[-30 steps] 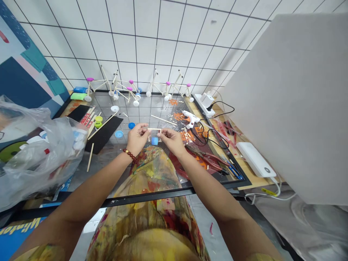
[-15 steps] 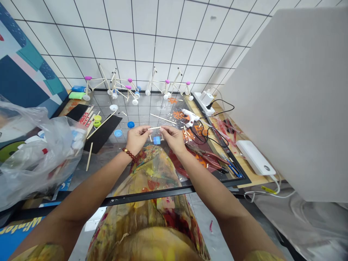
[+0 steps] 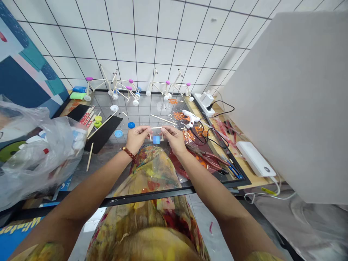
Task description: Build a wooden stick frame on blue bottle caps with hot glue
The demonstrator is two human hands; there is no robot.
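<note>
Between my two hands a short wooden stick (image 3: 156,128) lies level, one end in each pinch. My left hand (image 3: 138,137), with a beaded bracelet at the wrist, closes thumb and fingers on its left end. The right end is pinched by my right hand (image 3: 174,137). Just below hangs or rests a light blue bottle cap (image 3: 156,140) with thin sticks at its sides, forming a small frame under the level stick. Whether the joints touch is too small to tell. A dark blue cap (image 3: 131,125) and a pale blue cap (image 3: 118,133) lie left of my hands.
Several stick models with caps and pink tops (image 3: 129,88) stand along the tiled wall. At right are a white glue gun (image 3: 191,117), pliers (image 3: 212,159), a power strip (image 3: 204,105) and a power bank (image 3: 255,158). A plastic bag of caps (image 3: 54,148) sits at left.
The level stick has straightened between my hands and now sits across the tops of the side sticks above the light blue cap. My hands have barely moved.
</note>
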